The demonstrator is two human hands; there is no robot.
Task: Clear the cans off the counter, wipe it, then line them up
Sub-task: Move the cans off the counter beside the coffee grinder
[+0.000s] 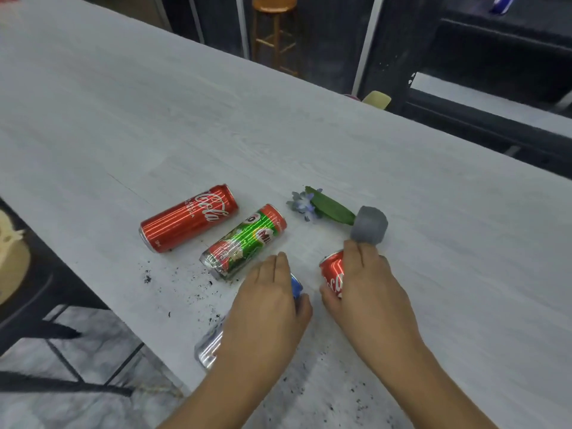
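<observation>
Several cans lie on their sides on the pale grey counter (216, 125). A tall red cola can (188, 218) lies furthest left, and a green and red can (244, 241) lies to its right. My left hand (266, 308) is wrapped over a blue and silver can (210, 345) near the counter's front edge; most of that can is hidden. My right hand (368, 292) grips a second red cola can (332, 275) from above. Dark crumbs of soil (185, 292) are scattered around the cans.
A small grey pot (370, 225) lies tipped over just behind my right hand, its green leaf and pale blue flower (318, 205) pointing left. A wooden stool (275, 32) stands beyond the counter's far edge. The floor drops away at lower left.
</observation>
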